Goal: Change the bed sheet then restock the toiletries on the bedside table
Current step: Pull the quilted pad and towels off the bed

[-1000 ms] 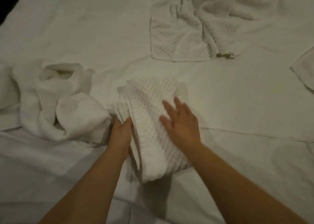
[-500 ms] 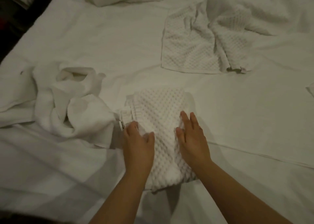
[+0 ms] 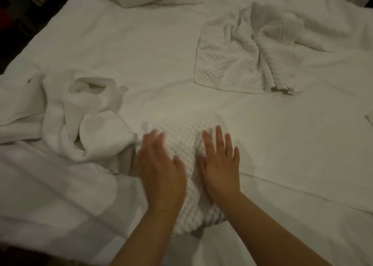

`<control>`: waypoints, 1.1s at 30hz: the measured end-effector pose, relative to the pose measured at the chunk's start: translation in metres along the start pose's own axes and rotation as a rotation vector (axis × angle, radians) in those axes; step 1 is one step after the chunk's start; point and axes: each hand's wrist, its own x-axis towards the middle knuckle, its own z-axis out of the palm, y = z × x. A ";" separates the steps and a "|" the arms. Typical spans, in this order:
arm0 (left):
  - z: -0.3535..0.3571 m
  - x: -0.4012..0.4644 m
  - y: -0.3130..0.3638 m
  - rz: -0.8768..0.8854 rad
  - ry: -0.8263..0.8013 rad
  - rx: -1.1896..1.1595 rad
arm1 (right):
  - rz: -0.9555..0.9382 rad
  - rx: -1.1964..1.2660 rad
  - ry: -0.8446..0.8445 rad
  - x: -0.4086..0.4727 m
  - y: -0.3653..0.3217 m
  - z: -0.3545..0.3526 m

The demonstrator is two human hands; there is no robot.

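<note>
— What's under you?

— A white bed sheet (image 3: 161,49), wrinkled, in a dim room; dark floor shows at the upper left.

— And your hands?

— My left hand (image 3: 160,169) and right hand (image 3: 221,165) lie flat, fingers straight, on a folded waffle towel (image 3: 181,130). A crumpled towel (image 3: 86,120) sits just left, another waffle towel (image 3: 242,49) farther up.

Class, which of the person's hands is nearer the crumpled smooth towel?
Left. The left hand lies beside the crumpled smooth towel; the right hand rests farther off, across the folded waffle towel.
</note>
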 end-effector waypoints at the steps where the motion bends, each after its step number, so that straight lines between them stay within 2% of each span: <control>1: 0.007 -0.003 0.008 0.175 -0.072 0.039 | -0.095 -0.021 -0.021 0.003 0.002 0.001; 2: 0.015 -0.008 0.008 0.296 -0.173 0.103 | -0.193 -0.048 -0.018 0.004 0.004 0.004; 4: 0.028 -0.011 -0.011 0.394 -0.354 0.199 | -0.292 -0.118 -0.082 0.005 0.010 0.010; 7: 0.030 -0.008 -0.044 0.366 -0.397 0.237 | -0.223 -0.027 -0.096 0.008 0.020 0.014; 9: 0.016 -0.009 -0.050 0.218 -0.431 0.178 | -0.043 0.128 -0.055 0.005 0.021 0.007; 11: -0.002 -0.019 -0.050 -0.056 -0.477 -0.017 | 0.137 0.415 -0.082 0.000 0.028 -0.005; 12: -0.010 -0.025 -0.049 -0.218 -0.489 -0.166 | 0.169 0.527 -0.121 -0.003 0.033 -0.009; 13: -0.016 -0.031 -0.048 -0.335 -0.469 -0.307 | 0.170 0.580 -0.173 -0.005 0.038 -0.012; 15: -0.023 -0.038 -0.047 -0.463 -0.431 -0.508 | 0.116 0.590 -0.267 -0.009 0.043 -0.019; 19: -0.019 -0.036 -0.054 -0.572 -0.575 -0.831 | 0.085 0.651 -0.277 -0.015 0.039 -0.035; 22: -0.024 -0.025 -0.055 -0.539 -0.658 -0.987 | 0.124 0.715 -0.219 -0.025 0.028 -0.056; 26: -0.060 0.015 -0.049 -0.318 -0.794 -1.022 | 0.130 0.718 -0.070 -0.021 -0.006 -0.096; 29: -0.111 0.070 -0.060 -0.199 -0.777 -0.934 | 0.078 0.696 0.000 0.000 -0.055 -0.126; 33: -0.202 0.153 -0.118 -0.113 -0.634 -0.883 | -0.010 0.742 0.054 0.040 -0.173 -0.151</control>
